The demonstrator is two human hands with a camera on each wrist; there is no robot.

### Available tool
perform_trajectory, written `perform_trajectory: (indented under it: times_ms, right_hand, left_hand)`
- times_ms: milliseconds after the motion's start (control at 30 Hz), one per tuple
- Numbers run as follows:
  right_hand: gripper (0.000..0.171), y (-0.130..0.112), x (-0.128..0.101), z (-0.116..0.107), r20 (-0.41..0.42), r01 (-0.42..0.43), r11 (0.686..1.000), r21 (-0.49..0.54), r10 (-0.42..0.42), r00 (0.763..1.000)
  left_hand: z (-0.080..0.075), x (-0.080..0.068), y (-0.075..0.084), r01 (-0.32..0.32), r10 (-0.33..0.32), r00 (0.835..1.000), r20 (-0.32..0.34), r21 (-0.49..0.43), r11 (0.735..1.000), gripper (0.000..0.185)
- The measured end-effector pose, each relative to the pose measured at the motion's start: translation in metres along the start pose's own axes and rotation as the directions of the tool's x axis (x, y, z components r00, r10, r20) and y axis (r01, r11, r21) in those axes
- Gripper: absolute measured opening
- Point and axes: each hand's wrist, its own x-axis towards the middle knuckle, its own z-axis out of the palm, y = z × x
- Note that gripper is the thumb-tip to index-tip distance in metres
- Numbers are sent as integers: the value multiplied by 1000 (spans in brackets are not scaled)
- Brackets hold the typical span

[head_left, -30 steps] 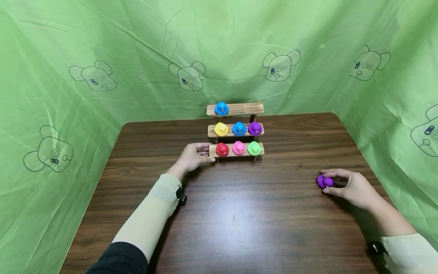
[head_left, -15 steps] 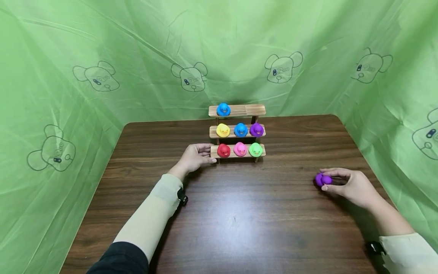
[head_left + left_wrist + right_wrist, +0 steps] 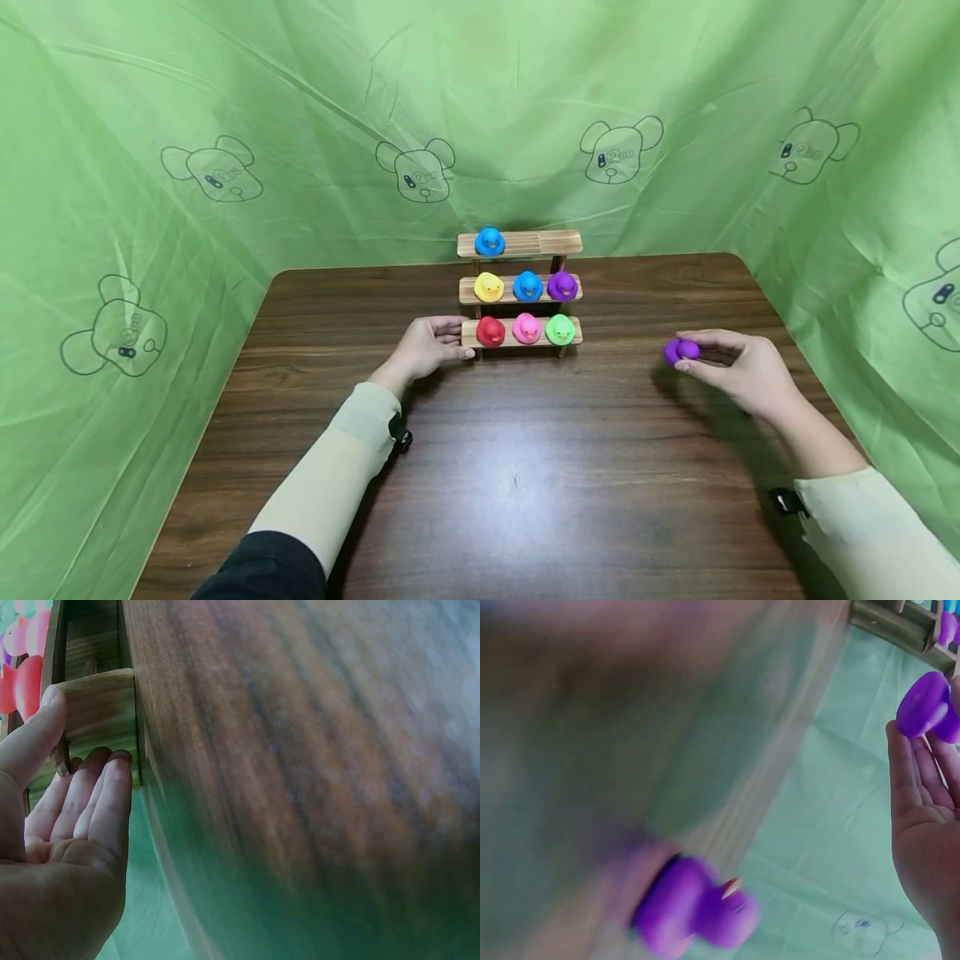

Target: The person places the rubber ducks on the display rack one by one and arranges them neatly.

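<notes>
Purple duck (image 3: 680, 351) sits pinched at the fingertips of the right hand (image 3: 738, 371), clear of the dark wooden table (image 3: 525, 475) and well to the right of the wooden rack (image 3: 521, 287). Thumb below, fingers curled over the top, and the duck pokes out toward the rack. On the right wrist view a purple duck shape (image 3: 928, 705) shows at the fingertips, blurred, and a second purple duck shape lower in that view is too smeared to place.

Over to the left hand (image 3: 426, 343): it grips the left end of the rack's lowest shelf, thumb on the near edge, fingers held together against the end. The left wrist view confirms it, thumb (image 3: 34, 731) laid on the wood and the other fingers side by side below.

The rack has 3 steps. Bottom shelf carries a red duck (image 3: 491, 331), a pink duck (image 3: 526, 328) and a green duck (image 3: 559, 329). Middle shelf holds a yellow duck (image 3: 489, 287), a blue duck (image 3: 528, 286) and another purple one (image 3: 562, 286). Top shelf has 1 blue duck (image 3: 490, 242) at its left end.

Green sheeting (image 3: 225, 100) hangs all around, printed with outline bear heads (image 3: 417, 170); small marks sit inside each head, too small to read as writing.
</notes>
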Motion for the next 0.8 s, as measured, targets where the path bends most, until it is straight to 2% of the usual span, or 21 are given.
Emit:
perform_trajectory:
  times_ms: [200, 533, 800]
  right_hand:
    - [40, -19, 24, 10, -1, 9, 999, 41, -9, 1000]
    - [37, -42, 58, 20, -31, 131, 988, 85, -129, 991]
    - [38, -64, 82, 29, -23, 172, 978, 116, -171, 985]
  left_hand:
    - [0, 0, 0, 0, 0, 1000, -2, 5, 1000, 58]
    - [0, -1, 1, 8, -8, 1000, 0, 3, 1000, 58]
    - [1, -2, 3, 10, -10, 1000, -2, 1, 1000, 58]
